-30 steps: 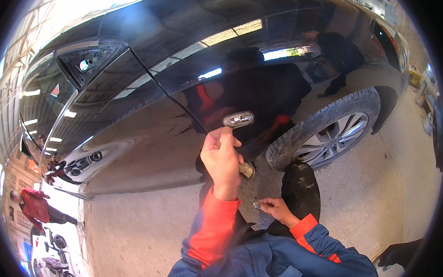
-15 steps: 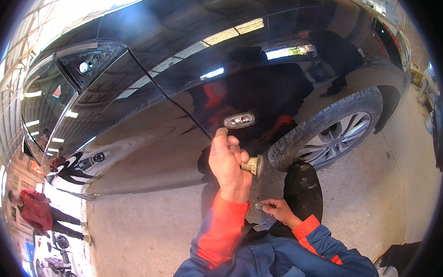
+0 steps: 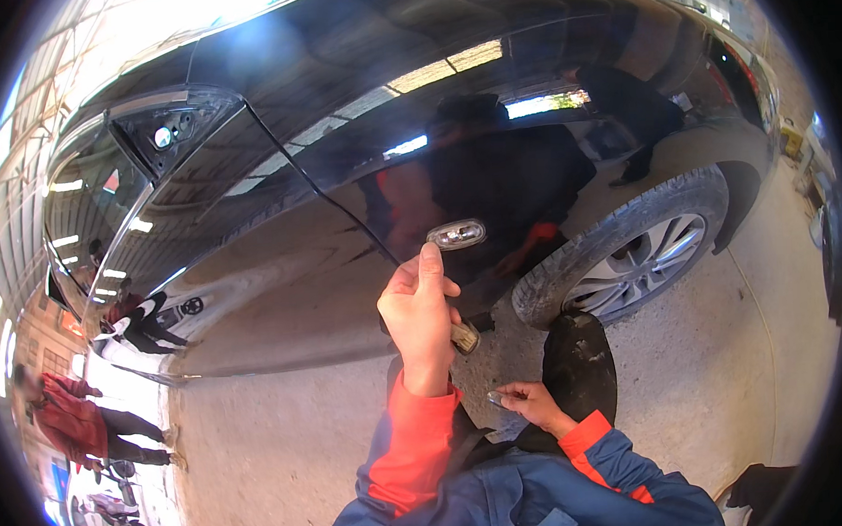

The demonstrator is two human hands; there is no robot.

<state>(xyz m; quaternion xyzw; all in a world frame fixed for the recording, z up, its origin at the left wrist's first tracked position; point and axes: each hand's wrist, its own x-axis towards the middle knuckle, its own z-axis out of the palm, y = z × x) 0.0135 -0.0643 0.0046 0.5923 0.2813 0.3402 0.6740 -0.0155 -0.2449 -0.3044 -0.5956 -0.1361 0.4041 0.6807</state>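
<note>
An oval clear side marker lamp (image 3: 457, 234) is set in the glossy black fender (image 3: 520, 190) of a car. My left hand (image 3: 413, 310) is raised to it, and the thumb tip reaches the lamp's left end. The lower fingers of this hand are curled round a short tan cylinder (image 3: 464, 337), whose kind I cannot make out; one end sticks out on the right. Lower down, in front of my body, my right hand (image 3: 534, 405) pinches a small shiny grey piece (image 3: 495, 399), too small to name.
A wheel (image 3: 629, 256) with a dusty tyre stands to the right, close to my knee (image 3: 578, 364). Left of the lamp, a door gap (image 3: 316, 183) curves down the car. At far left a person in a red jacket (image 3: 69, 419) stands near a scooter (image 3: 119, 510).
My left hand has turned and shifted slightly left and down, and the tan cylinder has swung lower with it. The thumb is straighter beneath the lamp. The right hand has barely moved.
</note>
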